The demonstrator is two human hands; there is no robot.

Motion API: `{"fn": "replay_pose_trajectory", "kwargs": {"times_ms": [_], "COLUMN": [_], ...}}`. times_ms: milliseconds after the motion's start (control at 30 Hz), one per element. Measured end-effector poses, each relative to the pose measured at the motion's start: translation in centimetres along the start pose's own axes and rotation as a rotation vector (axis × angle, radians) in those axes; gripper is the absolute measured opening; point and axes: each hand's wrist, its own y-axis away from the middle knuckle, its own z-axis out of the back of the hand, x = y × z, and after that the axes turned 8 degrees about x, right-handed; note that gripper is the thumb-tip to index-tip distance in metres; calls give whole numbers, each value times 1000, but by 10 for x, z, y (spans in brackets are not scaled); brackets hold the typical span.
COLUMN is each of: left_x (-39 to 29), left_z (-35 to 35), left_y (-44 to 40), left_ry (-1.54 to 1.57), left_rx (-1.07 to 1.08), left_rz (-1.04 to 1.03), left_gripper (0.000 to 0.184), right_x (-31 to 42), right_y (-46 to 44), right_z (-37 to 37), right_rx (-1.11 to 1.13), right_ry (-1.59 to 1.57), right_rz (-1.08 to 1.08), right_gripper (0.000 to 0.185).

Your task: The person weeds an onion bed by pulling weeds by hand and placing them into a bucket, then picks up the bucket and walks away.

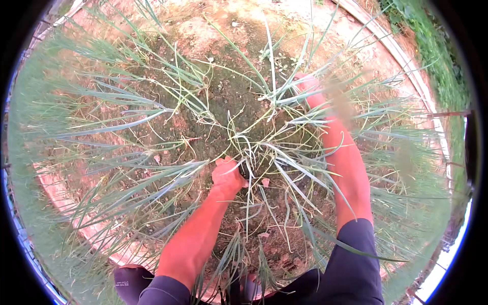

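Observation:
My left hand [227, 173] is closed low over the soil, at the base of an onion-like plant [249, 147] with long, narrow grey-green leaves. Its fingers are curled inward, and whatever they hold is hidden. Farther out to the right, my right hand [309, 87] reaches in among the leaves of another such plant [277, 99]. Leaves cross in front of that hand and cover most of its fingers, so its grip cannot be made out. Bare brown soil [223, 91] shows between the plants.
More long-leaved plants [127, 119] ring the patch on all sides, many leaning outward. A pale edging strip [401, 56] curves along the upper right, with green growth [437, 46] beyond it. My dark shoe [132, 282] is at the lower left. Small pinkish stones [265, 182] lie on the soil.

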Motion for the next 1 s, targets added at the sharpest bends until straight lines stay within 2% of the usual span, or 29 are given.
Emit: {"fn": "replay_pose_trajectory", "kwargs": {"times_ms": [67,100,200,333,400,433,533,633,733,767,867,900,1000], "left_x": [-9,-8,-3,-6,-6,-6,-5,-5,-2,-4,-7,-7,-4], "left_z": [14,11,6,8,8,7,2,3,-1,1,8,6,1], "left_y": [10,7,6,7,4,3,2,1,-3,0,1,0,-2], "left_ry": [21,11,28,48,41,42,48,45,40,23,4,8,5], "left_rx": [17,3,-27,-31,-4,-15,-37,-44,-60,-26,-21,-29,-27], "left_rz": [44,27,-19,-15,1,4,7,17,-2,29,42,39,30], "left_gripper": [81,81,81,79,78,78,78,74,68,68,70,70,72], "right_x": [-12,-17,-17,-26,-29,-14,1,11,-10,-19,-22,-16,1], "right_y": [-15,-31,-49,-58,-59,-52,-55,-61,-61,-64,-60,-63,-56], "right_z": [-22,-29,-34,-26,-20,-4,10,10,-8,-18,-18,-18,13], "right_rx": [-51,-82,-162,-166,-55,-102,-39,112,-8,45,0,-87,-124], "right_ry": [-633,-736,-730,-234,-4,183,382,335,450,576,505,442,229], "right_rz": [-218,-234,-67,87,7,57,91,-125,8,10,6,-64,-173], "right_gripper": [17,21,37,38,34,23,14,18,8,8,10,14,17]}}
